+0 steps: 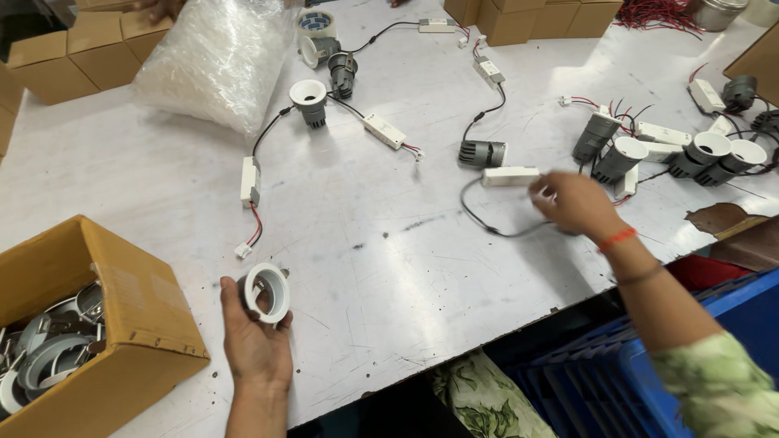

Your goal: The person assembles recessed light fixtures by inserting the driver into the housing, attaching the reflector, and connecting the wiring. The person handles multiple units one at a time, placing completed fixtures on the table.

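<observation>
My left hand (253, 337) holds a white round lamp ring (267, 291) upright near the front edge of the white table (389, 243). My right hand (574, 201) reaches across the table and pinches the end of a white driver box (510, 176) with a black cable looping below it. That cable leads from a grey spotlight body (482, 153) lying on its side just behind the box.
An open cardboard box (122, 324) with several rings stands at the front left. A clear plastic bag (219, 61), tape roll (316, 23), more wired spotlights (309, 101) and a cluster (665, 154) at the right lie on the table. Cardboard boxes line the back. A blue crate (633, 365) is below.
</observation>
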